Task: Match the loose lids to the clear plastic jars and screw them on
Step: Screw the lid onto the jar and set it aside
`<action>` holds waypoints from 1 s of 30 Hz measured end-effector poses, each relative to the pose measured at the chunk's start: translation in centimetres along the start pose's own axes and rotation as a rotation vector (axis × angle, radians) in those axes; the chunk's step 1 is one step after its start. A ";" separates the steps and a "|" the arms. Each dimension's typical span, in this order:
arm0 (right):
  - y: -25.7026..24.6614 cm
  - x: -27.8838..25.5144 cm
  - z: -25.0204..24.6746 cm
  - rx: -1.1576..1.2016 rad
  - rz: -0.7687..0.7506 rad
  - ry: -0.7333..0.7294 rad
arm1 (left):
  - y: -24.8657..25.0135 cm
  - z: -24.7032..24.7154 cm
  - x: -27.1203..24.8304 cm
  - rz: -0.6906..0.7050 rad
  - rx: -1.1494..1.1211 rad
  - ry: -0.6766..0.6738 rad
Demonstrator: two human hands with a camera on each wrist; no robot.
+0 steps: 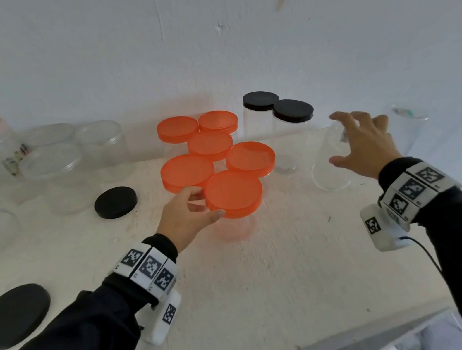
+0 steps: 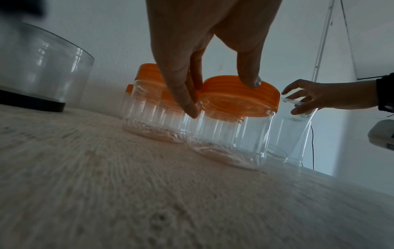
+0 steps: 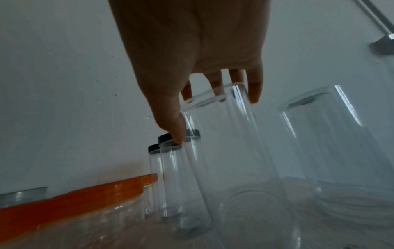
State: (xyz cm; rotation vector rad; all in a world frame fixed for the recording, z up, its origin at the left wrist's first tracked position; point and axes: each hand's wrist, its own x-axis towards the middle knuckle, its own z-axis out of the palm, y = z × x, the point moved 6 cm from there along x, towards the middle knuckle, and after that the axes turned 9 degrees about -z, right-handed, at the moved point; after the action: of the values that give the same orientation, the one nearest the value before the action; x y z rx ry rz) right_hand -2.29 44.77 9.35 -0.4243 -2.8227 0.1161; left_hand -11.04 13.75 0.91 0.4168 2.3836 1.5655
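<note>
My left hand (image 1: 207, 205) (image 2: 221, 96) grips the rim of an orange lid (image 1: 233, 193) (image 2: 241, 96) that sits on the nearest short clear jar (image 1: 236, 229) (image 2: 230, 138); the thumb is on the near edge and the fingers on the far side. My right hand (image 1: 337, 139) (image 3: 215, 118) hovers with spread fingers over the mouth of a tall lidless clear jar (image 1: 327, 170) (image 3: 224, 151). The thumb lies beside the jar's wall and the fingers reach past its rim. A loose black lid (image 1: 115, 202) lies left of the orange group.
Several orange-lidded jars (image 1: 187, 171) cluster behind the held one. Two tall black-lidded jars (image 1: 292, 110) stand by the wall. Lidless clear jars (image 1: 54, 178) crowd the back left, another (image 1: 409, 125) the far right. Loose black lids (image 1: 12, 316) lie at the left front.
</note>
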 end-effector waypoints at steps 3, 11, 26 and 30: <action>-0.9 -0.4 -0.1 -0.082 -0.041 -0.073 | -0.1 0.0 0.1 -0.011 -0.006 0.000; -4.0 -2.6 -2.4 -0.029 -0.135 0.008 | -0.3 0.0 0.2 0.012 0.022 -0.015; -13.3 -3.4 -5.4 0.499 -0.460 0.284 | -2.3 -8.5 -2.7 0.105 0.295 0.061; -17.5 -2.8 -3.8 0.516 -0.500 0.220 | -4.5 -12.6 -4.3 0.066 0.533 0.072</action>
State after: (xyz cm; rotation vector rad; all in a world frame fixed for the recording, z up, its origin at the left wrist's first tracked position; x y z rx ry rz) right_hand -3.42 27.42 14.33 0.3573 -2.4631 0.6244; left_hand -12.14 -0.22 1.86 0.5517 2.8550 0.9566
